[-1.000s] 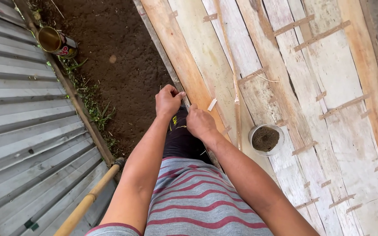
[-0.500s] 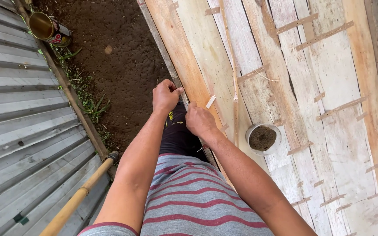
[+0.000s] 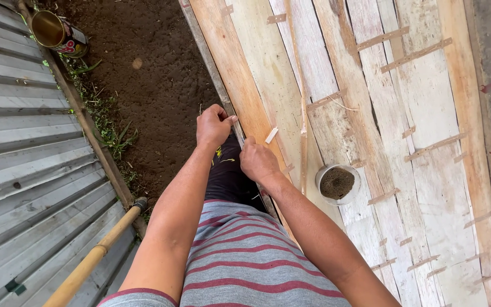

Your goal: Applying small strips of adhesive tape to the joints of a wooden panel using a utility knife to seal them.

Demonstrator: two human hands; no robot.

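Nearest, our right hand [image 3: 258, 162] rests fingers curled on the edge of the thin veneer sheet [image 3: 268, 96] on the worktop; our left hand [image 3: 213, 126] is fisted, perhaps pinching its edge, though we cannot tell. A hard tug might tear it, or knock the small bowl [image 3: 337, 183] just beside.

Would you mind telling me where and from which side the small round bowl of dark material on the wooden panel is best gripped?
Grip the small round bowl by its pale rim, coming down from above. It sits upright and open-topped on the flat wooden panel, just to the side of the right hand, with free space around it; a rim pinch probably keeps the contents level.
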